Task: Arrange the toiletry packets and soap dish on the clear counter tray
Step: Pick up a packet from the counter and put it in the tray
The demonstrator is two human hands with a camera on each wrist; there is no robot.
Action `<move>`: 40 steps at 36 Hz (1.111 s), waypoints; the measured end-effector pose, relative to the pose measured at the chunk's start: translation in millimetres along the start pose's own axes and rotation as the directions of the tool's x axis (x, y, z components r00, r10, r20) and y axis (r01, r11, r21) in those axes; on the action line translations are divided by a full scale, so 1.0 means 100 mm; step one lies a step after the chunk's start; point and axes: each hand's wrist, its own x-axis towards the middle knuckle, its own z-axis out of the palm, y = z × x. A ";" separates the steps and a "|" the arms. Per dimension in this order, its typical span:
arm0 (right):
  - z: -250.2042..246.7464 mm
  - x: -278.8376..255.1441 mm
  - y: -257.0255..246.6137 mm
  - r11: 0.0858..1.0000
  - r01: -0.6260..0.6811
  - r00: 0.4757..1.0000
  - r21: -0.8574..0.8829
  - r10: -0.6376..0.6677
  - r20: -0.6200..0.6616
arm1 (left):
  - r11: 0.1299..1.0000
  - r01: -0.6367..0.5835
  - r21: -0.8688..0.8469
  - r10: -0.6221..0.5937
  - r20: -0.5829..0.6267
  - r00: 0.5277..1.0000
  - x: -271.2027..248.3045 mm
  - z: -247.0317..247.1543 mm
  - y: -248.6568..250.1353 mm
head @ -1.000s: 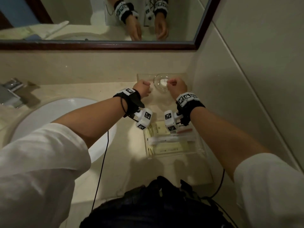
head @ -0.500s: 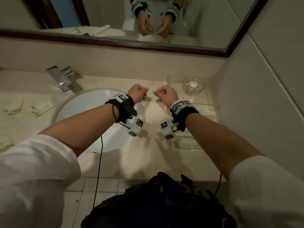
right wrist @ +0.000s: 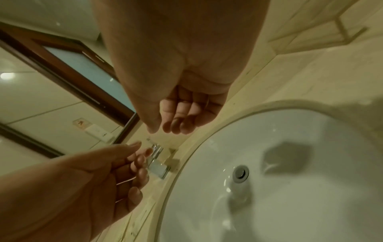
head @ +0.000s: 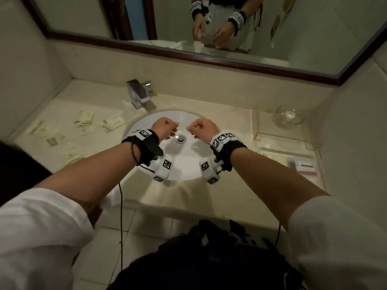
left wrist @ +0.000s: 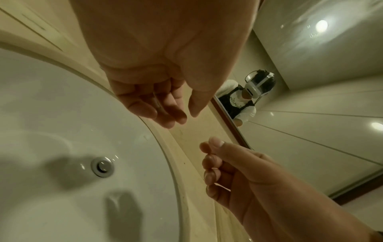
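Our left hand (head: 164,128) and right hand (head: 202,129) hover over the sink (head: 180,117), each grip loosely curled, empty; packets (head: 84,119) from its left could slip in crossing to the tray (head: 280,141).

sink (head: 182,164): glossy white ceramic | faucet (head: 138,95): shiny metal | tray (head: 282,133): clear plastic | mirror frame (head: 188,56): dark wood

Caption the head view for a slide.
Left hand and right hand, empty, above sink; soap dish on clear tray; packets scattered.
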 end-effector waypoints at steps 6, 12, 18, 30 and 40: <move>0.55 -0.06 -0.22 0.998 0.003 0.995 -0.065 0.004 0.096 | 0.998 0.064 -0.023 -0.065 -0.055 0.996 -0.16 -0.55 -0.38; 1.10 -0.07 -0.38 0.978 0.061 0.968 -0.199 -0.009 0.252 | 0.990 0.138 -0.039 -0.142 -0.195 0.970 -0.35 -1.09 -0.83; 1.62 -0.11 -0.47 0.946 0.097 0.930 -0.310 0.024 0.367 | 0.975 0.223 -0.011 -0.219 -0.248 0.944 -0.54 -1.57 -1.32; 2.34 -0.30 -0.53 0.669 0.327 0.770 -0.668 0.222 0.599 | 0.946 0.297 0.129 -0.265 -0.219 0.939 -0.77 -1.86 -2.08; 2.60 -0.39 -0.49 0.567 0.364 0.795 -0.739 0.223 0.564 | 0.793 0.100 0.601 -0.038 -0.116 0.993 -0.58 -1.76 -2.22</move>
